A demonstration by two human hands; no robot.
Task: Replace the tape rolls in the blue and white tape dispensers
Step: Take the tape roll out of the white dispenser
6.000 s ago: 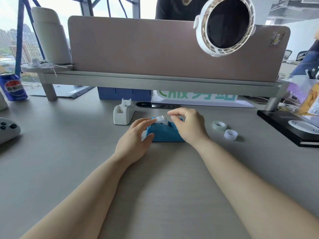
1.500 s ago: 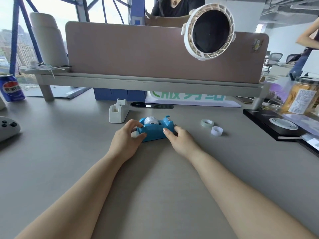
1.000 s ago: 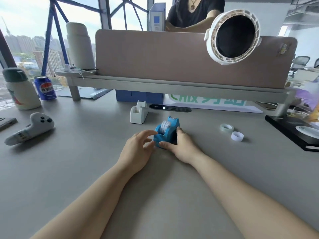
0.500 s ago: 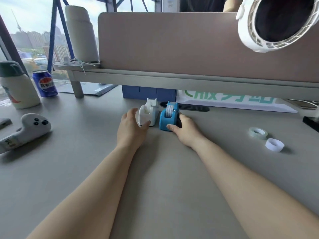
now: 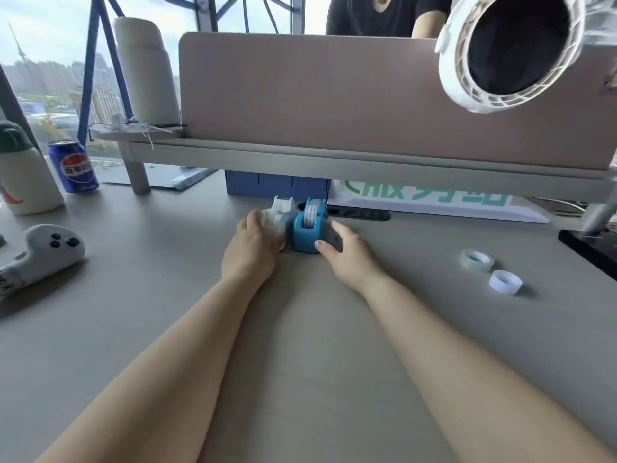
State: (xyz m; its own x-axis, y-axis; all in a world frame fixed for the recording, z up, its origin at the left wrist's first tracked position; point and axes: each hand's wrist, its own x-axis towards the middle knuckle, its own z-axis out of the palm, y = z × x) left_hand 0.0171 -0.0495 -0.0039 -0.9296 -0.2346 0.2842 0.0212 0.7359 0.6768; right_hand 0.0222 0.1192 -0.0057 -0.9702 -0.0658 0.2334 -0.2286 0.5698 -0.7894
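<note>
The blue tape dispenser (image 5: 306, 232) stands end-on to me in the middle of the desk, with a roll of tape seated in it. Touching its left side is the white tape dispenser (image 5: 278, 218). My left hand (image 5: 252, 250) wraps the white dispenser's left side and near end. My right hand (image 5: 350, 257) rests against the blue dispenser's right side, thumb at its near corner. Two loose tape rolls lie to the right: a clear roll (image 5: 477, 260) and a white ring (image 5: 505, 282).
A raised shelf (image 5: 334, 163) with a pink partition spans the back. A blue box (image 5: 277, 187) sits under it behind the dispensers. A soda can (image 5: 73, 167), a white bottle (image 5: 25, 175) and a game controller (image 5: 40, 253) are at left. A black tray (image 5: 591, 248) lies at right. A white fan (image 5: 507, 51) hangs above.
The blue dispenser was turned end-on and slid back and left until it met the white one. My left hand went from the blue dispenser to the white one.
</note>
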